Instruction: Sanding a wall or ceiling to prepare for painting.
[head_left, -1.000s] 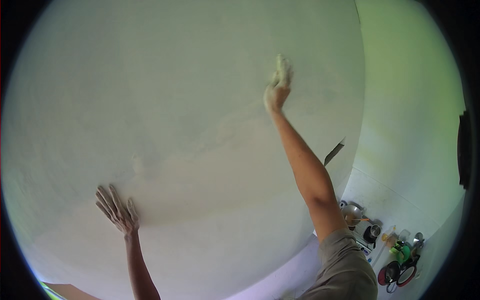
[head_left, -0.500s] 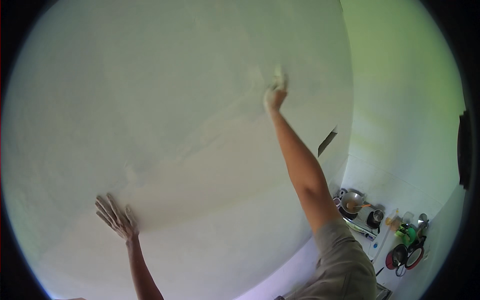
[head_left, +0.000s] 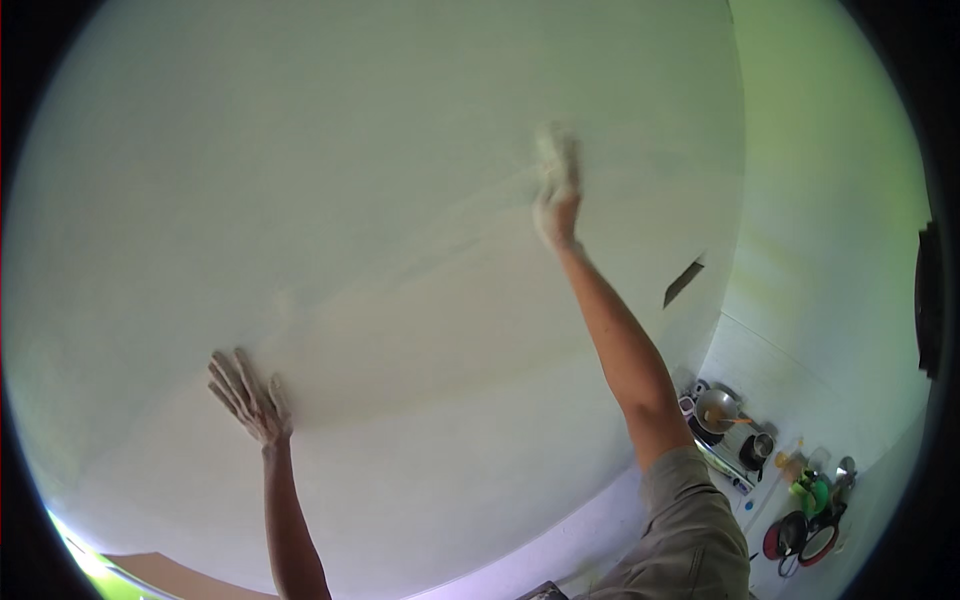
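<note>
A large pale plastered surface (head_left: 420, 320) with faint streaks fills most of the head view. My left hand (head_left: 252, 402) lies flat against it at the lower left. Its fingers are spread, dusty white, and hold nothing. Higher up and to the right, my right hand (head_left: 558, 190) is raised to the same surface with the arm stretched out. It is whitish and smeared by motion, so I cannot make out its fingers or whether something is in them.
A dark slanted slot (head_left: 684, 283) marks the surface right of my right forearm. A pale tiled wall (head_left: 830, 230) adjoins on the right. Far below stand a metal pan (head_left: 716, 410) on a stove, a green container (head_left: 815, 492) and several cooking pots.
The view has shifted, so the slot and cookware sit farther right. My left hand stays flat and spread. My right hand now appears more stretched out, still blurred against the surface.
</note>
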